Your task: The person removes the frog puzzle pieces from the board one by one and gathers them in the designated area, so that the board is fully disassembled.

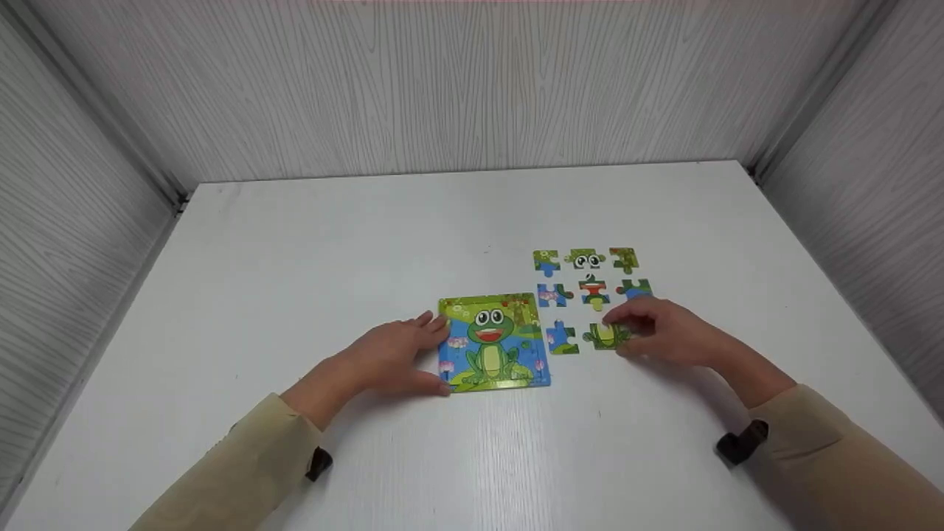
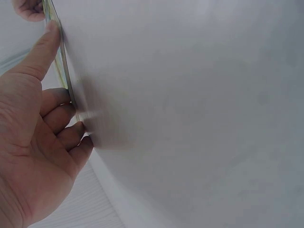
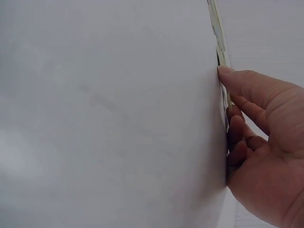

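A square frog puzzle board [image 1: 495, 341] lies flat on the table. My left hand [image 1: 387, 354] rests against its left edge, fingers spread, thumb at the near left corner. In the left wrist view, thumb and fingertips touch the board's thin edge. On the right, my right hand [image 1: 667, 335] pinches a puzzle piece [image 1: 606, 337] with the frog's pale belly and legs, down at table height. Left of it lies a blue and green piece [image 1: 563, 340]; beyond the fingers sits a partly covered piece [image 1: 634, 287]. Whatever lies under the right palm is hidden.
Loose pieces lie in spaced rows right of the board, among them the eyes piece [image 1: 588, 261], the mouth piece [image 1: 594, 290], a flower piece [image 1: 553, 295] and two corner pieces. The white table [image 1: 354, 243] is bounded by pale wood-grain panels [image 1: 472, 88] behind and at both sides.
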The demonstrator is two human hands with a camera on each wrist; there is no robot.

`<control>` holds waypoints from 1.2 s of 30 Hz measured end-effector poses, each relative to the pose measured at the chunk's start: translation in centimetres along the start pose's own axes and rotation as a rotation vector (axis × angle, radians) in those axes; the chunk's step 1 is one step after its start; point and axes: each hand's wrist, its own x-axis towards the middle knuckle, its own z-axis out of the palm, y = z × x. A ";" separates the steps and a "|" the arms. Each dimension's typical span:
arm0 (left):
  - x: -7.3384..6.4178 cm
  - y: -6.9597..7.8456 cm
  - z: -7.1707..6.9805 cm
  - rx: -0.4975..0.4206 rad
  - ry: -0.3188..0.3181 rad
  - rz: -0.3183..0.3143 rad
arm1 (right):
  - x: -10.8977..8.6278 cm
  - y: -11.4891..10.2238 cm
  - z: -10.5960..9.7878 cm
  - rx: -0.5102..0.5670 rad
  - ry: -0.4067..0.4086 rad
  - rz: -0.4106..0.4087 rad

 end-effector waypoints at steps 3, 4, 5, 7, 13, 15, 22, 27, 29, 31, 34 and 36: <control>0.0 0.0 0.0 -0.002 0.004 0.013 | 0.0 0.1 0.0 -0.012 0.004 -0.005; 0.0 0.0 0.0 -0.001 0.004 0.017 | 0.0 0.2 0.0 -0.017 0.006 -0.007; 0.0 0.0 0.0 -0.001 0.004 0.020 | -0.1 0.2 0.0 -0.020 0.007 -0.008; 0.0 0.0 -0.1 -0.002 0.004 0.020 | -0.1 0.2 0.0 -0.023 0.007 -0.007; 0.0 0.0 0.0 -0.003 0.003 0.015 | -0.2 0.0 -0.1 -0.027 0.007 -0.001; 0.0 0.1 0.0 -0.004 0.004 0.014 | -0.2 -0.1 -0.1 -0.027 0.008 0.004; 0.0 0.1 0.0 0.002 -0.002 0.012 | -0.4 -0.4 -0.1 -0.016 0.005 0.020; 0.2 0.0 0.1 0.005 -0.004 0.002 | -0.2 -0.6 -0.4 -0.018 0.004 0.049; 0.2 0.0 0.1 0.006 -0.004 -0.002 | -0.1 -0.8 -0.7 -0.029 0.009 0.045; 0.2 -0.1 0.1 0.007 -0.001 -0.002 | 0.0 -1.2 -0.9 -0.033 0.014 0.028; 0.1 -0.1 0.1 0.010 0.001 0.001 | 0.1 -2.0 -1.3 -0.044 0.029 -0.016; 0.1 -0.1 0.1 0.010 0.002 0.003 | 0.2 -2.7 -1.3 -0.052 0.040 -0.047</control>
